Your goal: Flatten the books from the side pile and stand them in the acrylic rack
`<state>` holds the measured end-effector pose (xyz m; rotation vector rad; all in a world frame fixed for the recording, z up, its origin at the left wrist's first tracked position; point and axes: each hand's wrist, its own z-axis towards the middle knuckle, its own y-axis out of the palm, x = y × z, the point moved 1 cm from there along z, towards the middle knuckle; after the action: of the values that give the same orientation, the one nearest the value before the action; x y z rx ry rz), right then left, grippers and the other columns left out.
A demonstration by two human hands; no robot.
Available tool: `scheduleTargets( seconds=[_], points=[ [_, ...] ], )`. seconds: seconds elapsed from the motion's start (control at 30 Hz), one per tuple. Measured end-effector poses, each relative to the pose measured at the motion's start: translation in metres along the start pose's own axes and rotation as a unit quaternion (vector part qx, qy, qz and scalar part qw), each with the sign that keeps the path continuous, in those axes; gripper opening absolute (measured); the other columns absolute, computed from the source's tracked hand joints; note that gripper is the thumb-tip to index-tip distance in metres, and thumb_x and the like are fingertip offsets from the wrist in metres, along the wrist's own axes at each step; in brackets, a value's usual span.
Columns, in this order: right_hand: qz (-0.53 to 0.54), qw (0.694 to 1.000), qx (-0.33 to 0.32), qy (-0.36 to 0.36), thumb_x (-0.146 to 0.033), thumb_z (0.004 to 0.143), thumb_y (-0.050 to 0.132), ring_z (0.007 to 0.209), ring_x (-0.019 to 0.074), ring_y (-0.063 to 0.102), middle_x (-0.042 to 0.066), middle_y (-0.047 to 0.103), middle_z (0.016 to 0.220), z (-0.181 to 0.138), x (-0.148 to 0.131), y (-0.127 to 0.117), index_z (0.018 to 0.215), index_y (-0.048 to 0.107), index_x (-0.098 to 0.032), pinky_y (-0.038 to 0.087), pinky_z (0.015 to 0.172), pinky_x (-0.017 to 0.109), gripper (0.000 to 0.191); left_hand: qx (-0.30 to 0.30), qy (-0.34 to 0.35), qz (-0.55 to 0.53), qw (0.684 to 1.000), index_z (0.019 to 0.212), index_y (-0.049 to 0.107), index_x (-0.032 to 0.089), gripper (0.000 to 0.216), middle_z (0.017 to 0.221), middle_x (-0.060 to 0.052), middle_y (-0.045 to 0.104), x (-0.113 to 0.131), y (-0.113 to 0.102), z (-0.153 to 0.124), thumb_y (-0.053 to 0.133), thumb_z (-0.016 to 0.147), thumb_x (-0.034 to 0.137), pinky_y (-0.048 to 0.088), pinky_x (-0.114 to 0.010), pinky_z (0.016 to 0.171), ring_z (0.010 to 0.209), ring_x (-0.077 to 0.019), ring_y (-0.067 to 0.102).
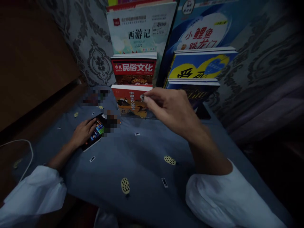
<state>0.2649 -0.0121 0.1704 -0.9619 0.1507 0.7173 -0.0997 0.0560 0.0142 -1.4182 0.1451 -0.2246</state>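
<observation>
My left hand [82, 132] lies on a colourful book or card pack [95, 133] that rests flat on the blue patterned cloth [133, 152]; its fingers curl over the left edge. My right hand [169, 107] is raised over the cloth with thumb and forefinger pinched on a tiny dark object I cannot name, right in front of a red picture book [129, 100] standing at the front of a stepped row. Behind it stand another red book [133, 70] and a tall white book [140, 28].
A second stepped row of blue and yellow books [199, 65] stands to the right, against a grey damask wall [95, 53]. A white cable [26, 148] lies at the left on a dark wooden surface. Small tags are scattered over the cloth.
</observation>
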Motion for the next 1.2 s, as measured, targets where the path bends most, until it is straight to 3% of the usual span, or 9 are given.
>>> scheduleTargets(
  seconds=[0.2, 0.33, 0.43, 0.6, 0.77, 0.87, 0.97, 1.1, 1.2],
  points=[
    [-0.079, 0.989, -0.122, 0.013, -0.029, 0.097, 0.055, 0.077, 0.0212, 0.071, 0.006, 0.078, 0.087, -0.012, -0.001, 0.024, 0.103, 0.073, -0.02, 0.046, 0.067, 0.03, 0.021, -0.005, 0.062, -0.052, 0.997, 0.146, 0.051, 0.018, 0.054, 0.152, -0.012, 0.052, 0.017, 0.0, -0.019, 0.031, 0.102, 0.042, 0.041, -0.045, 0.116, 0.137, -0.0279, 0.052],
    [-0.143, 0.961, -0.236, 0.024, -0.029, 0.1, 0.052, 0.082, 0.0247, 0.073, 0.01, 0.078, 0.092, -0.035, 0.006, 0.044, 0.105, 0.071, -0.019, 0.047, 0.066, 0.031, 0.022, -0.013, 0.116, -0.07, 0.991, 0.147, 0.051, 0.021, 0.053, 0.154, -0.01, 0.051, 0.043, 0.0, -0.027, 0.031, 0.104, 0.044, 0.04, -0.046, 0.117, 0.138, -0.0267, 0.052],
    [-0.151, 0.949, -0.276, 0.015, -0.025, 0.102, 0.05, 0.091, 0.0259, 0.073, 0.012, 0.076, 0.102, -0.057, 0.015, 0.055, 0.104, 0.07, -0.017, 0.051, 0.071, 0.032, 0.022, -0.008, 0.173, -0.083, 0.981, 0.146, 0.053, 0.02, 0.052, 0.153, -0.012, 0.052, 0.069, 0.003, -0.028, 0.031, 0.105, 0.043, 0.041, -0.047, 0.117, 0.138, -0.0272, 0.052],
    [-0.122, 0.96, -0.25, -0.033, -0.021, 0.101, 0.05, 0.11, 0.0282, 0.067, 0.015, 0.072, 0.118, -0.09, 0.032, 0.066, 0.114, 0.069, -0.014, 0.052, 0.098, 0.043, 0.024, -0.003, 0.284, -0.102, 0.953, 0.147, 0.05, 0.02, 0.048, 0.154, -0.014, 0.05, 0.129, 0.008, -0.023, 0.036, 0.106, 0.039, 0.042, -0.048, 0.117, 0.142, -0.0275, 0.049],
    [-0.11, 0.969, -0.219, -0.013, -0.02, 0.099, 0.048, 0.112, 0.0333, 0.067, 0.019, 0.071, 0.122, -0.112, 0.053, 0.066, 0.12, 0.068, -0.013, 0.054, 0.097, 0.053, 0.03, -0.033, 0.358, -0.105, 0.927, 0.143, 0.054, 0.021, 0.045, 0.151, -0.014, 0.053, 0.205, 0.007, -0.01, 0.037, 0.105, 0.039, 0.039, -0.041, 0.121, 0.142, -0.0251, 0.05],
    [-0.095, 0.979, -0.182, 0.007, -0.021, 0.099, 0.047, 0.12, 0.0349, 0.065, 0.02, 0.069, 0.129, -0.126, 0.068, 0.067, 0.135, 0.061, -0.015, 0.053, 0.102, 0.057, 0.039, -0.043, 0.373, -0.114, 0.92, 0.143, 0.053, 0.019, 0.047, 0.151, -0.014, 0.053, 0.226, 0.008, 0.0, 0.036, 0.106, 0.041, 0.034, -0.038, 0.124, 0.145, -0.0224, 0.046],
    [-0.068, 0.986, -0.151, 0.022, -0.025, 0.1, 0.048, 0.131, 0.0351, 0.059, 0.019, 0.063, 0.14, -0.137, 0.081, 0.069, 0.14, 0.057, -0.017, 0.05, 0.108, 0.06, 0.043, -0.062, 0.341, -0.125, 0.93, 0.15, 0.044, 0.016, 0.058, 0.158, -0.014, 0.046, 0.205, 0.016, 0.012, 0.036, 0.105, 0.051, 0.03, -0.049, 0.124, 0.15, -0.0253, 0.038],
    [-0.041, 0.987, -0.148, 0.035, -0.028, 0.101, 0.047, 0.138, 0.0326, 0.054, 0.018, 0.059, 0.146, -0.142, 0.088, 0.069, 0.139, 0.059, -0.016, 0.046, 0.114, 0.059, 0.042, -0.045, 0.184, -0.089, 0.978, 0.152, 0.041, 0.013, 0.062, 0.162, -0.017, 0.038, 0.131, 0.025, 0.024, 0.033, 0.104, 0.051, 0.029, -0.051, 0.123, 0.153, -0.0284, 0.032],
    [-0.044, 0.986, -0.155, 0.044, -0.027, 0.1, 0.048, 0.14, 0.0332, 0.052, 0.02, 0.059, 0.146, -0.141, 0.088, 0.069, 0.137, 0.061, -0.012, 0.044, 0.116, 0.06, 0.041, -0.041, 0.099, -0.039, 0.993, 0.151, 0.04, 0.007, 0.064, 0.161, -0.021, 0.037, 0.089, 0.018, 0.026, 0.036, 0.102, 0.047, 0.031, -0.052, 0.122, 0.153, -0.0319, 0.031]
  ],
)
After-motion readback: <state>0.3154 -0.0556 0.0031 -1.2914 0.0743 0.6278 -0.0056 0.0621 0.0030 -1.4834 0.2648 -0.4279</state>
